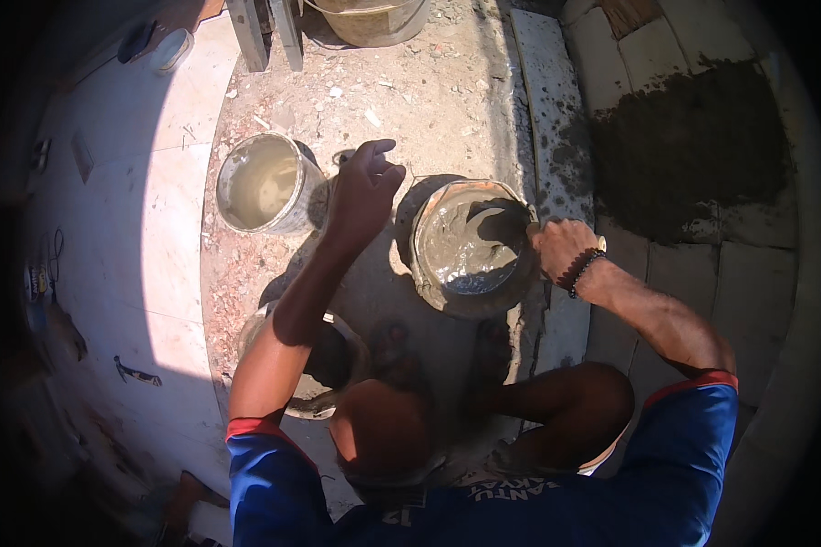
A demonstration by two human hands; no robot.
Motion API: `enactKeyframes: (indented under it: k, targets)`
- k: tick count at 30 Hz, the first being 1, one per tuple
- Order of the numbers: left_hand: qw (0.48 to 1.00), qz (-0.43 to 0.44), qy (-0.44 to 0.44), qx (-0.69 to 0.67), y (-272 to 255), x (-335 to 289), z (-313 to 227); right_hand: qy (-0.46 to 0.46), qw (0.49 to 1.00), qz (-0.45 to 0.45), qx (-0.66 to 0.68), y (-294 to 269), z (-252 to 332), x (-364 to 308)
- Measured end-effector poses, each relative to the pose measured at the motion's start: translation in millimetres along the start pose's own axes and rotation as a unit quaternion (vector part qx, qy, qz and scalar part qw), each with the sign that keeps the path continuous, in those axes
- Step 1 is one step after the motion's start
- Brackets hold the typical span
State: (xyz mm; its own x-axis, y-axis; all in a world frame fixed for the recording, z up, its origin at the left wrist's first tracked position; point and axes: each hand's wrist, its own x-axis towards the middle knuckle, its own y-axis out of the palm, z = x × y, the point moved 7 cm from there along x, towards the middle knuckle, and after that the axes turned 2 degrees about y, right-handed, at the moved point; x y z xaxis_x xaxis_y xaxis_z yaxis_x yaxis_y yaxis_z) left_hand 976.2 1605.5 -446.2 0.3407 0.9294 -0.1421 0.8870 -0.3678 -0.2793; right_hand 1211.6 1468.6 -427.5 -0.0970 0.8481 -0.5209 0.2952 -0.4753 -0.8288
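Observation:
A round bucket (440,299) of wet grey mortar (465,260) stands in front of my legs. At its right rim my right hand (564,248) is closed around the handle of a trowel (602,242), and the pale handle end shows past my wrist. The blade seems to lie in the mortar, where shadow partly hides it. My left hand (367,187) is raised to the left of this bucket, empty, its fingers loosely bent and the thumb apart. Nearest to it is a pale bucket (298,211) with murky liquid inside.
Under my left forearm stands another bucket (360,346), partly hidden. A large tub (374,25) and wooden legs (248,36) are at the far side. Rubble covers the ground between. Dark wet mortar (693,150) is spread over tiles at right; a hammer (137,372) lies on pale tiles at left.

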Motion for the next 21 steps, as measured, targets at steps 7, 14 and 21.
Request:
enactKeyframes:
  k: [7, 14, 21]
  targets:
    - [0.998, 0.068, 0.0, -0.02, 15, -39, -67, 0.041, 0.999, 0.002, 0.032, 62, 11, 24]
    - [0.996, 0.075, -0.031, 0.04, 2, -77, -82, -0.078, 0.995, 0.033, 0.06, 5, 43, -30]
    - [0.987, 0.078, 0.031, 0.14, 34, -129, -140, -0.04, 0.998, -0.001, 0.038, 57, 19, 20]
